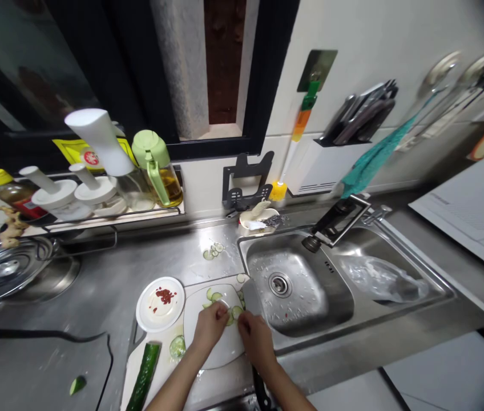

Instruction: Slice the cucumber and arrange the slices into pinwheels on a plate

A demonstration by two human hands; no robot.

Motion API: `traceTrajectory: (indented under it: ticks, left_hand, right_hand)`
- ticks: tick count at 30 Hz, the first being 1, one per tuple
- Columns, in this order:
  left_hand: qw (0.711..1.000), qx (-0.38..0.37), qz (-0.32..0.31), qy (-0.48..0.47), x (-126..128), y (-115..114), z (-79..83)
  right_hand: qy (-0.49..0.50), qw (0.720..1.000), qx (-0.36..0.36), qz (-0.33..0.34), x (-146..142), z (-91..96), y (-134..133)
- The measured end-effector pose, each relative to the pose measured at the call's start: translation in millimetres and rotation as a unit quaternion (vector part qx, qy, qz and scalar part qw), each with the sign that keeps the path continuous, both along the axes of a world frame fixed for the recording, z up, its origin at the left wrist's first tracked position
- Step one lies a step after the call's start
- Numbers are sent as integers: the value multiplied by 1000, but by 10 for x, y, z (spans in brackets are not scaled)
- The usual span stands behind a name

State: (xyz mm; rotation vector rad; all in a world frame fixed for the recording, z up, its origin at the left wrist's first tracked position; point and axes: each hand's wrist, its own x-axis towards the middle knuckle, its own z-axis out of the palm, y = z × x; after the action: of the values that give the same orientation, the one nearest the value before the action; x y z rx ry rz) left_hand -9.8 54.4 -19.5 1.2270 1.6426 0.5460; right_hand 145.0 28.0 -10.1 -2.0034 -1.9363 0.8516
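My left hand is pinched closed over a square white plate, its fingertips on a thin cucumber slice. Close beside it, my right hand is closed too, fingertips at the edge of a round cucumber slice. More cucumber slices lie on the plate's far part. Under the plate is a white cutting board. A knife's black handle shows below my right wrist, while its grey blade reaches past the hand, partly covered. A cut length of cucumber rests on the board's left side.
A small white plate with red chilli pieces sits at the board's upper left. Several slices lie on the steel counter behind. The sink with a black faucet is at right. A cucumber end lies far left.
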Motion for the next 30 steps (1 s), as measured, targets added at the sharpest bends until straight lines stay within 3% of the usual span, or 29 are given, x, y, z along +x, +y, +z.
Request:
traceTrajectory:
  ticks: [6,13,20,30]
  left_hand:
    - [984,76,-69,145,49,3,-50]
    - [955,151,-73,246,105,-16,-75]
    - [953,161,-49,253,148,-17,-60]
    - [962,119,-17,246,196,-21,-62]
  right_hand:
    - [-69,998,-5,11,-43,38,45]
    - [-105,994,-14,31,-98,48,59]
    - [-123,991,-16,45,-129,66,68]
    - [-137,989,-20,49,-129,98,61]
